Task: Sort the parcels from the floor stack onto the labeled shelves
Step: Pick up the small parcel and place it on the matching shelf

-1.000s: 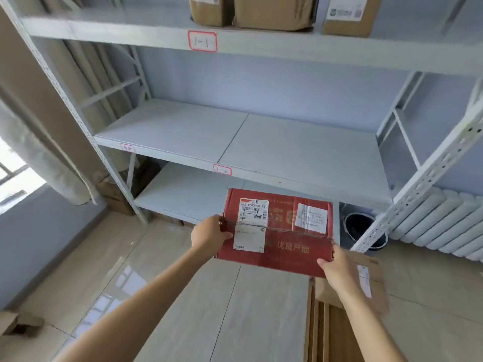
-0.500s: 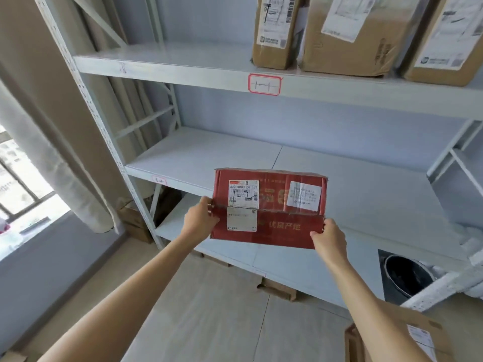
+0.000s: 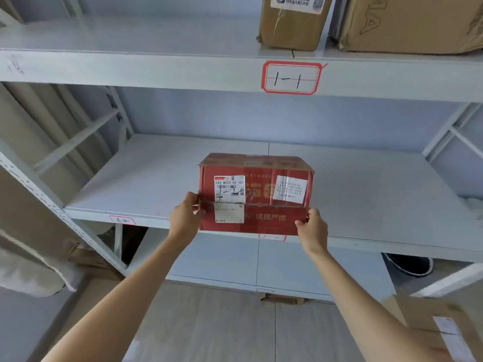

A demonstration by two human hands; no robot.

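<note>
A red cardboard parcel with white shipping labels is at the front edge of the middle shelf, its near face toward me. My left hand grips its left side and my right hand grips its lower right corner. Whether the box rests on the shelf board or hangs just above it, I cannot tell. A red-framed label on that shelf's front rail is partly hidden under the parcel. The top shelf carries a red-framed label marked "1-1".
Two brown boxes stand on the top shelf at the right. Another brown parcel lies on the floor at lower right. A dark bin sits behind the rack's right post. Curtains hang at the left.
I have stepped closer to the rack and raised the red parcel from waist level over the floor up to the middle shelf's front edge. Both hands kept their hold.
</note>
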